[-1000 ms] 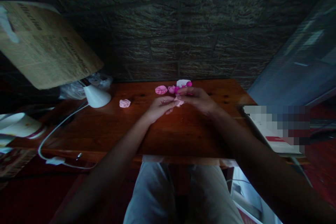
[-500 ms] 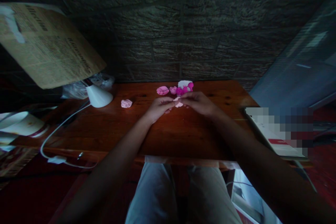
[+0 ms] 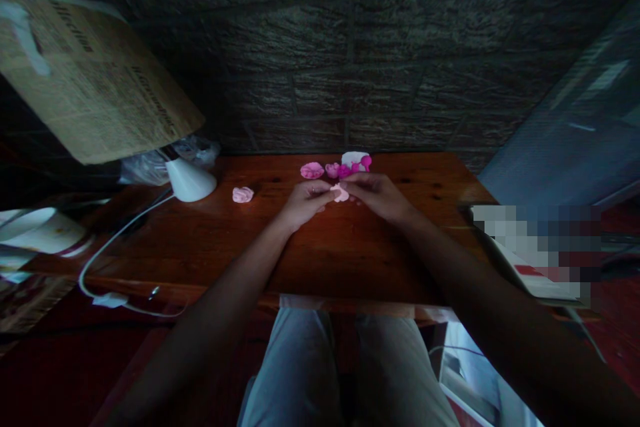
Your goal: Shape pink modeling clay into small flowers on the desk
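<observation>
Between my two hands is a flat piece of pale pink clay [image 3: 341,193] with a wavy edge. My left hand [image 3: 307,203] pinches its left side between thumb and fingers. On its other side, my right hand [image 3: 377,195] grips the upper right edge. Just beyond the hands lie a pink ruffled clay piece [image 3: 313,170], a smaller pink piece [image 3: 332,170] and several magenta pieces [image 3: 345,171], some in front of a white sheet [image 3: 355,158]. Off to the left rests a crumpled pale pink clay lump [image 3: 243,195].
The wooden table [image 3: 210,250] meets a dark brick wall [image 3: 320,80]. At the left stand a lamp with a white base [image 3: 190,181] and newsprint shade [image 3: 100,80], its white cord [image 3: 105,240], and a paper cup [image 3: 45,231]. A partly blurred-out flat object [image 3: 540,280] lies at the right edge.
Both hands keep hold of the pale pink clay, with small finger shifts; more of the piece shows between them. The whole view has shifted slightly.
</observation>
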`<action>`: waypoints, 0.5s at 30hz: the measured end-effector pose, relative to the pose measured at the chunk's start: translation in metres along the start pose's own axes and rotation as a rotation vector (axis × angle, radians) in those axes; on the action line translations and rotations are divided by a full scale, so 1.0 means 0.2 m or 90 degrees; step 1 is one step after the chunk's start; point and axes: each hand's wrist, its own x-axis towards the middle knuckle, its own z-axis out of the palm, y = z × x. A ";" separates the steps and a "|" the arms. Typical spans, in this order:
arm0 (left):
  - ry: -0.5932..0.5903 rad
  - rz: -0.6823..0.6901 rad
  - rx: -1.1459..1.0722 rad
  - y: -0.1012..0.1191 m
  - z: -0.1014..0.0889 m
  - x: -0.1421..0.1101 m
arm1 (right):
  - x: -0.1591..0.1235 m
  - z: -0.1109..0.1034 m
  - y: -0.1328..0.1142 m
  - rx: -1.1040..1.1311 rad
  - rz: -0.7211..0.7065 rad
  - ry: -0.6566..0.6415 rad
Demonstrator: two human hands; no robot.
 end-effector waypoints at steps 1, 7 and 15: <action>-0.004 -0.006 -0.005 0.00 0.00 0.00 | 0.00 0.00 0.00 -0.007 -0.002 0.007; -0.034 -0.033 -0.017 0.00 0.01 -0.01 | 0.01 0.01 0.02 -0.017 -0.021 0.038; 0.004 0.038 0.031 0.01 0.00 -0.01 | 0.00 0.02 0.01 -0.019 0.052 0.002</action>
